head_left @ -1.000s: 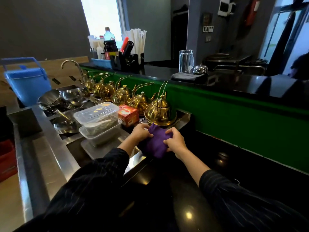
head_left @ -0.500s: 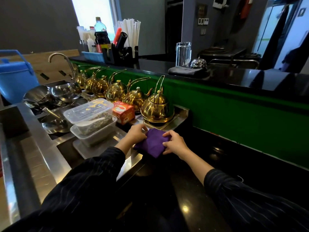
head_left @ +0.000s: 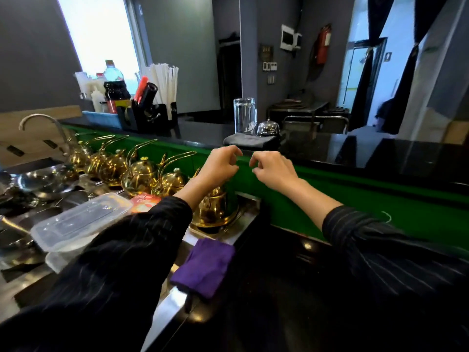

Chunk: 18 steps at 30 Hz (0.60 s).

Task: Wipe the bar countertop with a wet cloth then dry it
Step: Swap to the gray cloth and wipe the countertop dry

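Note:
A folded purple cloth [head_left: 204,266] lies on the lower counter, half on the steel edge and half on the black top, with no hand on it. My left hand [head_left: 220,166] and my right hand [head_left: 272,168] are both raised in front of the green bar front, fingers loosely curled and apart, holding nothing. Just beyond them, on the raised black bar countertop [head_left: 368,151], lies a folded dark grey cloth [head_left: 250,141].
A clear glass [head_left: 244,115] and a chrome bell [head_left: 268,128] stand behind the grey cloth. Several brass teapots [head_left: 139,174] line the steel counter at left, beside stacked plastic containers [head_left: 81,222], steel bowls and a tap. A caddy with straws [head_left: 149,115] sits further left.
Both hands let go of the purple cloth, which stays on the lower counter, and rose up toward the bar top. The camera tilted upward.

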### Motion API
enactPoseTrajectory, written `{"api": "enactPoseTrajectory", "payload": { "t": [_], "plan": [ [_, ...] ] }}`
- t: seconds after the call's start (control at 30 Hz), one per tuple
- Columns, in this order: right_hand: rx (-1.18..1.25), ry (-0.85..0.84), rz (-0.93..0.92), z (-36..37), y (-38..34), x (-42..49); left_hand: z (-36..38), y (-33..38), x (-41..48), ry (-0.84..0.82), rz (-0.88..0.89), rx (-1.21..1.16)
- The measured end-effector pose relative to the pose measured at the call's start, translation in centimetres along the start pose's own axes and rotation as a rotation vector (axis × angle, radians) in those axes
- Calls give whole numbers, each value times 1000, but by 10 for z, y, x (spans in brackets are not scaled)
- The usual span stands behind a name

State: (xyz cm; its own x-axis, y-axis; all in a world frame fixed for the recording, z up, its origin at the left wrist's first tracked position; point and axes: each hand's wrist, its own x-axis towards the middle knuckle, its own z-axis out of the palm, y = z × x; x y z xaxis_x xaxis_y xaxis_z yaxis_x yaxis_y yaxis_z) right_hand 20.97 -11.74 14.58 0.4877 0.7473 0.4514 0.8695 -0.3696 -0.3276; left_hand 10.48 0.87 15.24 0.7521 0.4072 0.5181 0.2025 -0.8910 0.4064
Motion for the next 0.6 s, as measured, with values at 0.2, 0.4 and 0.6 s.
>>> {"api": "enactPoseTrajectory", "payload": {
  "t": [0.2,0.4,0.6],
  "plan": [
    [-361,112,-105,-8,28,68,12,-24,80,-123,42,197],
    [-400,-238,-60,11,42,108,31,-49,118,-293,17,223],
    [-434,-144,-82,28,47,106,38,-63,114,-173,109,367]
  ]
}}
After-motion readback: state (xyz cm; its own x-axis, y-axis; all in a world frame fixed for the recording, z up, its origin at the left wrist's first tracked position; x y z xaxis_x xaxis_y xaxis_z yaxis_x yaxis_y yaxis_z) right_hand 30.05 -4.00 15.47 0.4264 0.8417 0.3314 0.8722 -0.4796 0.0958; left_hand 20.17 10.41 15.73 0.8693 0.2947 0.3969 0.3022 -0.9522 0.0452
